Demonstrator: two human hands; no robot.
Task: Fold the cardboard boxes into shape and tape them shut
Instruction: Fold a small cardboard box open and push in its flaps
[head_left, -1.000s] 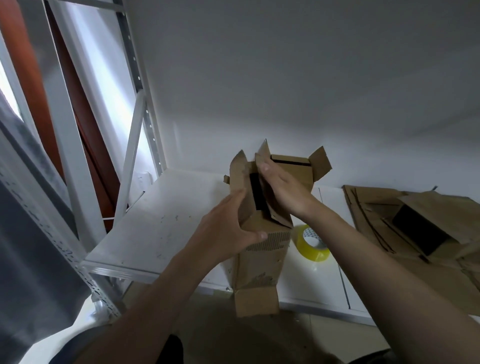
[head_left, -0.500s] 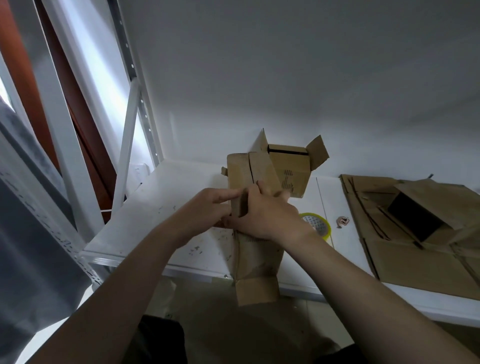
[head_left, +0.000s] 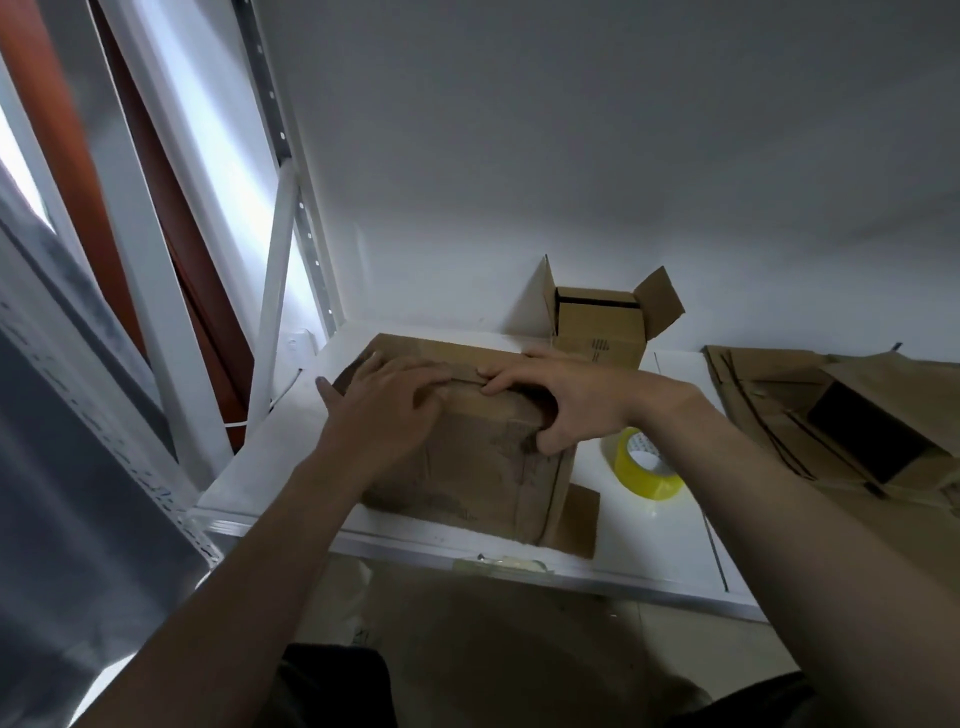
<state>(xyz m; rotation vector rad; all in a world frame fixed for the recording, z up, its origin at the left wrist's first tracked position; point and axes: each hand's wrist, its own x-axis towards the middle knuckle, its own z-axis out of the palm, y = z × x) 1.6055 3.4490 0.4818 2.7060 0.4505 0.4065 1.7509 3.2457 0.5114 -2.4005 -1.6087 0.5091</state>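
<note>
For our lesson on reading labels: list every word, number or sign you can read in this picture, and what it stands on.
No text is legible.
Small open box: dark print on its front, too small to read.
Yellow tape roll: marks inside its core, blurred.
Large box: smudges only, no readable print.

Brown cardboard box (head_left: 483, 467), darker smudged streaks on top face. Yellow tape roll (head_left: 649, 483), white inner core; small brown box (head_left: 597, 325), black band and black print. White shelf (head_left: 665, 540), brown flattened cardboard (head_left: 769, 379).
</note>
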